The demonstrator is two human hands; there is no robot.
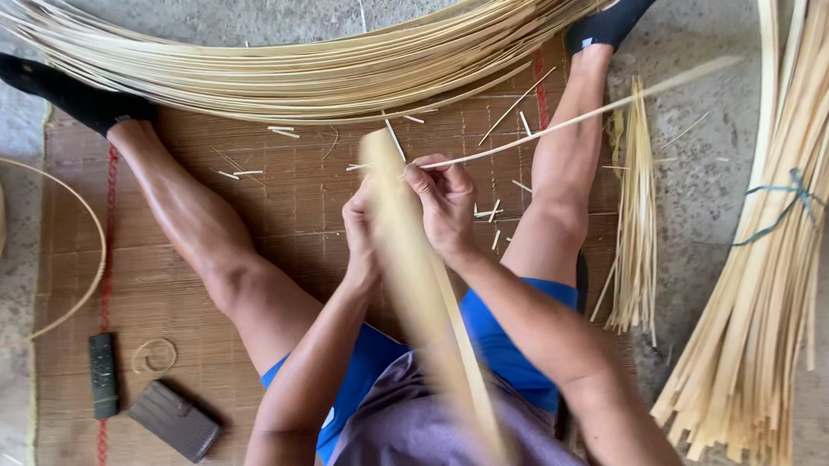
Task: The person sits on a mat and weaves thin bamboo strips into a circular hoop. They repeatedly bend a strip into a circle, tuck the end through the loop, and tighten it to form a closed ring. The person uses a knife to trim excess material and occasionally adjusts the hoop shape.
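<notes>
Right now, hands: both hands are up in the middle of the mat, close together, working bamboo between the spread legs.
Left hand: the left hand (363, 224) is curled shut around the wide bamboo strip (430, 307), gripping it near its upper end.
Right hand: the right hand (445, 202) is closed too, fingers pinched on the thin sliver (575, 115) where it meets the strip's top, thumb pressed on.
Wide strip: it runs from the hands down across the lap toward the camera, blurred along its length, tilted a little to the right.
Thin sliver: it shoots away from the right hand up and to the right, over the right shin, its far end blurred above the concrete.
Mat: a brown woven mat (251, 190) lies under the legs, with short pale offcuts scattered near the hands.
Big sheaf: a long curved sheaf of fine strips (301, 68) arcs across the top, just beyond the feet in black socks.
Right side: a tied bundle of flat slats (771, 273) lies on the concrete floor (700, 206), a blue cord around it; a smaller loose bunch (637, 232) sits just beside the right leg.
Left side: a dark green bar (104, 375), a small ring of coiled strip (156, 355) and a dark block (175, 420) rest on the mat, well apart from the hands.
</notes>
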